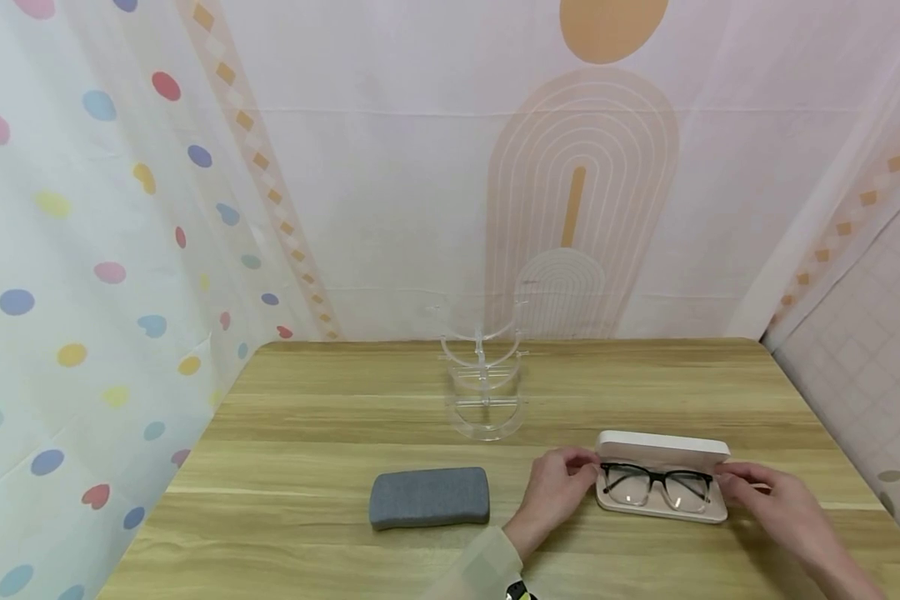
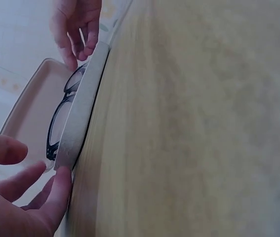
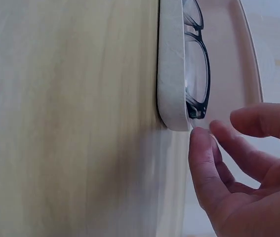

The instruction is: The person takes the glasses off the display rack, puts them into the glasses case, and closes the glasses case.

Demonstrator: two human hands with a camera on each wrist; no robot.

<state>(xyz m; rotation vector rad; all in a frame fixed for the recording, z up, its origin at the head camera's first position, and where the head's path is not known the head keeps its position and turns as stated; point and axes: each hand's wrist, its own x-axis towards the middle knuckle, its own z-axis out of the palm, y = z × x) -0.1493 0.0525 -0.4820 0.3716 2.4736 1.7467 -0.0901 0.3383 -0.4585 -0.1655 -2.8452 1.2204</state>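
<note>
A pair of eyeglasses [image 1: 656, 483] with a dark upper frame and clear lower rims sits in an open, pale eyeglass case [image 1: 663, 514], its lid raised at the back. At the case's left end is my left hand [image 1: 558, 490]. In the left wrist view, its fingertips [image 2: 63, 174] are right at the case's corner and the frame's hinge, with the thumb held apart. My right hand [image 1: 772, 504] is at the opposite end. The right wrist view has its fingertips [image 3: 199, 138] at the case's end beside the frame's hinge, thumb apart and bent.
A closed grey eyeglass case [image 1: 429, 498] lies on the wooden table [image 1: 307, 417], left of my left hand. Behind it stands a clear tiered display stand [image 1: 486, 429]. Patterned curtains [image 1: 390, 208] hang around the table's back and sides.
</note>
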